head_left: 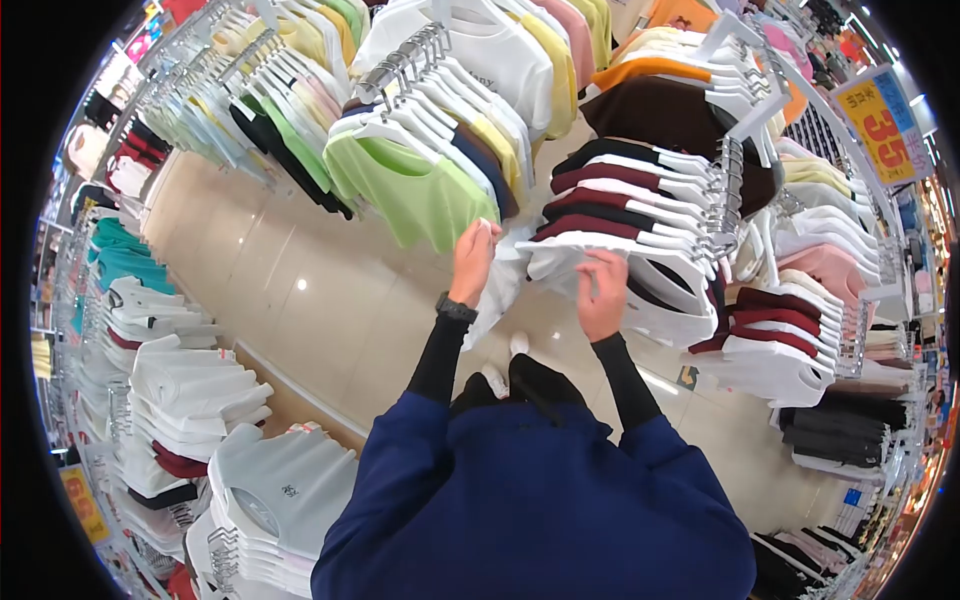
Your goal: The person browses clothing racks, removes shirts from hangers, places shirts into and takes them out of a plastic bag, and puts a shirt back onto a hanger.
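Observation:
My left hand (473,262) is closed, its fingertips pinching the edge of a white shirt (500,290) that hangs down below it. Just behind that hand hangs a light green shirt (405,185) on a white hanger. To the right, my right hand (602,293) is at the front of a white shirt on a hanger (660,305), the first in a row. Its fingers are bent and a little apart, with no cloth visibly gripped. Whether the two white pieces are one garment, I cannot tell.
Maroon, black and white shirts (610,195) hang behind on metal hooks (728,195). More racks stand at both sides, with grey shirts (285,480) at the lower left. A yellow price sign (882,130) hangs at the right. Beige tiles (290,270) cover the floor.

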The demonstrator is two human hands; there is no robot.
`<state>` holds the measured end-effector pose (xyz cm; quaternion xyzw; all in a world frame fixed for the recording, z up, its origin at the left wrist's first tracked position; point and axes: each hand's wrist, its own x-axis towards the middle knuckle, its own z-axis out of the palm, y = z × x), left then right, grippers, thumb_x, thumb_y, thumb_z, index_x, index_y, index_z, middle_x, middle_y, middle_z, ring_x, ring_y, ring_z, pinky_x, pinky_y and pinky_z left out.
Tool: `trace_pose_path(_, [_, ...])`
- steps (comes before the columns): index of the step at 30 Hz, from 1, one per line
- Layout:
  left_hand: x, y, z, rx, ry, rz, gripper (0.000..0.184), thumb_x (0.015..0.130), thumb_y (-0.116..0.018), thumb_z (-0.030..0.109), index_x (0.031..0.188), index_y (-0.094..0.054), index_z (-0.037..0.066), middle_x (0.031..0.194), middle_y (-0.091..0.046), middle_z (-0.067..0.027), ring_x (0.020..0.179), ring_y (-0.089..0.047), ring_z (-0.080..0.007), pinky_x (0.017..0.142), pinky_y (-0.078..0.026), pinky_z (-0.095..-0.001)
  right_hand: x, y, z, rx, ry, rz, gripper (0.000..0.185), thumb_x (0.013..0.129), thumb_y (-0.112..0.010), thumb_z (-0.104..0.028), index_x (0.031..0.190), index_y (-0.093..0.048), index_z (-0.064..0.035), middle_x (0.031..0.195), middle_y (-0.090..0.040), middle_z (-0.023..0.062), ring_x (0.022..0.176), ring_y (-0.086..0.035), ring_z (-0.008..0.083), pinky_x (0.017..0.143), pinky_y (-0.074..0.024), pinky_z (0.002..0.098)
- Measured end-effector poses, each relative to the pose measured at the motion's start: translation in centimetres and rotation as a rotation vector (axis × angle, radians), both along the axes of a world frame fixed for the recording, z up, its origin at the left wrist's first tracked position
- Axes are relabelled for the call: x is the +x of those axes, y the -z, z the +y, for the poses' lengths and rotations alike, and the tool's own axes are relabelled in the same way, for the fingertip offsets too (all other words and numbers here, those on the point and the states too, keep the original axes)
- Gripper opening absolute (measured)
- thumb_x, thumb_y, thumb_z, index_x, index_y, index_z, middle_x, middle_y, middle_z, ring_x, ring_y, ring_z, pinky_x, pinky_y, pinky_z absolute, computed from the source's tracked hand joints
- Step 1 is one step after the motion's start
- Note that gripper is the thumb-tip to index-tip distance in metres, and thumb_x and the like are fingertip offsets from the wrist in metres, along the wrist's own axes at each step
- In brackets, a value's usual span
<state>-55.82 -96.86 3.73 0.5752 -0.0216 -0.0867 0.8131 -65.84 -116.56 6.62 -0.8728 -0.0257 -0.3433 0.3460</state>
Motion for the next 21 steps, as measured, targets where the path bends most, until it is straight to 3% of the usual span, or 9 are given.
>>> trace_pose_path(7, [-0.4,-3.0,7.5,0.016,0.017,-0.063,0.021,0.104,-0.040,0.021,0.100,-0.052,0.005,0.073,-0.054,-0.0011,0.064,-0.049,-0.0124,0.066,-0.043,-0.0275,5.5,0.1,2.1,-0.040,-0.106,0.088,0.012,0.075,-0.061,-0.001,0.085,-0.063,-0.0089,0.105,-0.062,0.0039,0.105,-0.055,0.0272,0.089,-0.0386,0.0407])
trace_pose_path(10, [1.3,-2.6,11.2,0.205,-0.038,-0.034,0.028,0.105,-0.034,0.023,0.099,-0.052,0.003,0.067,-0.058,-0.0046,0.063,-0.054,-0.0145,0.068,-0.045,-0.0289,7.7,0.3,2.8,-0.055,-0.146,0.092,0.013,0.075,-0.061,-0.001,0.084,-0.063,-0.0091,0.104,-0.062,0.0034,0.103,-0.056,0.0272,0.087,-0.0392,0.0407])
trace_pose_path(11, [1.6,-3.0,12.1,0.214,-0.044,-0.005,0.035,0.106,-0.031,0.026,0.109,-0.054,-0.001,0.060,-0.055,-0.0036,0.063,-0.056,-0.0142,0.068,-0.047,-0.0284,8.3,0.3,2.9,-0.064,-0.156,0.092,0.013,0.074,-0.061,0.000,0.084,-0.063,-0.0091,0.103,-0.062,0.0033,0.103,-0.056,0.0272,0.087,-0.0394,0.0406])
trace_pose_path(15, [3.6,-2.3,15.5,0.283,-0.024,0.043,0.050,0.106,-0.032,0.033,0.129,-0.050,-0.008,0.058,-0.054,-0.0030,0.056,-0.053,-0.0123,0.061,-0.045,-0.0261,10.3,0.4,3.7,0.019,-0.234,0.129,0.013,0.076,-0.060,0.000,0.084,-0.063,-0.0090,0.101,-0.062,0.0035,0.102,-0.056,0.0269,0.085,-0.0403,0.0402])
trace_pose_path(18, [4.9,-1.5,17.0,0.408,-0.145,0.094,0.049,0.106,-0.034,0.035,0.109,-0.061,-0.005,0.058,-0.054,-0.0024,0.053,-0.050,-0.0111,0.057,-0.043,-0.0246,11.7,0.7,4.4,0.060,-0.312,0.183,0.012,0.077,-0.060,0.000,0.085,-0.063,-0.0085,0.101,-0.061,0.0039,0.101,-0.055,0.0271,0.084,-0.0406,0.0400])
trace_pose_path(21, [6.2,-0.3,20.0,0.450,-0.247,0.078,0.050,0.105,-0.035,0.037,0.083,-0.061,0.000,0.058,-0.051,-0.0009,0.052,-0.047,-0.0091,0.053,-0.039,-0.0240,13.2,1.2,5.3,0.069,-0.373,0.210,0.011,0.078,-0.060,0.000,0.086,-0.063,-0.0078,0.102,-0.060,0.0049,0.101,-0.054,0.0279,0.084,-0.0409,0.0404])
